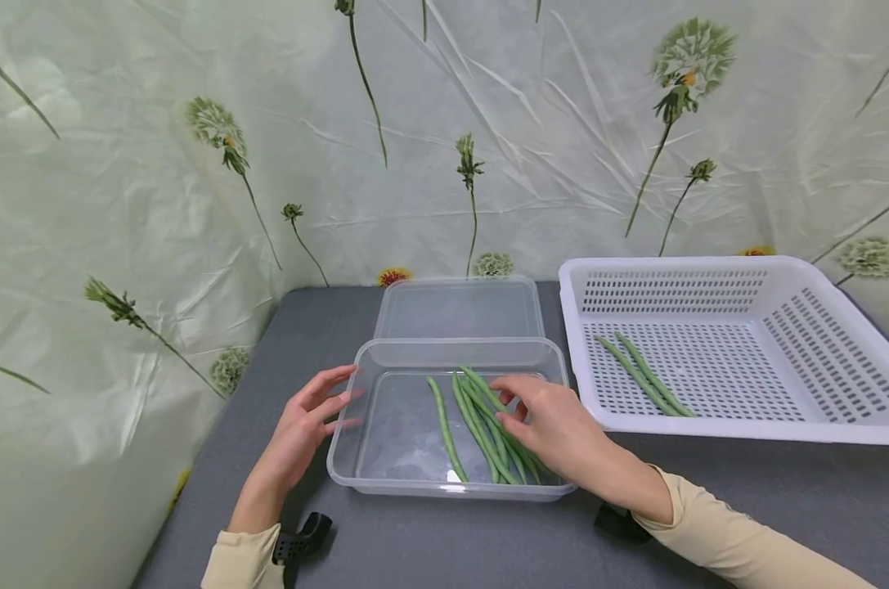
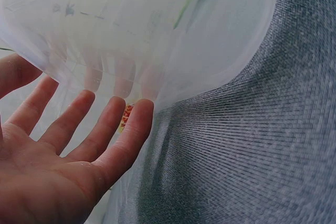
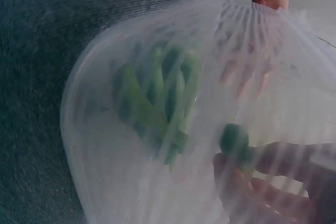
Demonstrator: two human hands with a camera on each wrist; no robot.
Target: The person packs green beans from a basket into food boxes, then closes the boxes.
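Several green beans (image 1: pixel 481 425) lie lengthwise in the right half of a clear plastic container (image 1: pixel 388 484), with one bean (image 1: pixel 445 427) a little apart to their left. My right hand (image 1: pixel 558 429) reaches over the container's right side, thumb and fingers bent. In the right wrist view, a green bean end (image 3: pixel 234 139) shows between its fingertips, blurred through the plastic wall. At the container's left wall is my left hand (image 1: pixel 297 438), its fingers spread and lightly bent. The left wrist view shows its fingertips (image 2: pixel 140 111) against or very near the outer wall.
A white perforated basket (image 1: pixel 709 425) stands at the right, with two green beans (image 1: pixel 643 372) on its floor. Behind the container lies a clear lid (image 1: pixel 459 309). Grey cloth (image 1: pixel 407 540) covers the table, and a flower-printed sheet (image 1: pixel 415 196) hangs behind it.
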